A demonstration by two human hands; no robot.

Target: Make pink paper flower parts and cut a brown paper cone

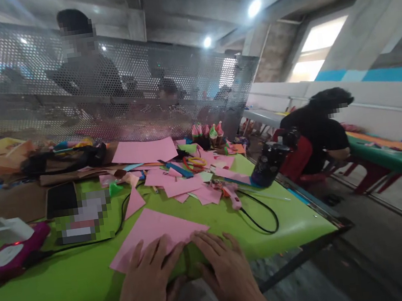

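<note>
A pink sheet of paper (152,231) lies on the green table (56,288) near its front edge. My left hand (149,280) rests flat on the sheet's near part, fingers spread. My right hand (225,265) presses down beside it on the sheet's right near corner, fingers apart. Both hands lie on the paper without grasping it.
Pink paper scraps (187,187), a glue gun (231,193) with a black cord (264,213), a dark bottle (269,163), a phone (61,198) and a magenta device (11,254) lie on the table. A perforated screen (104,94) stands behind. One person sits at right (319,130), another behind the screen.
</note>
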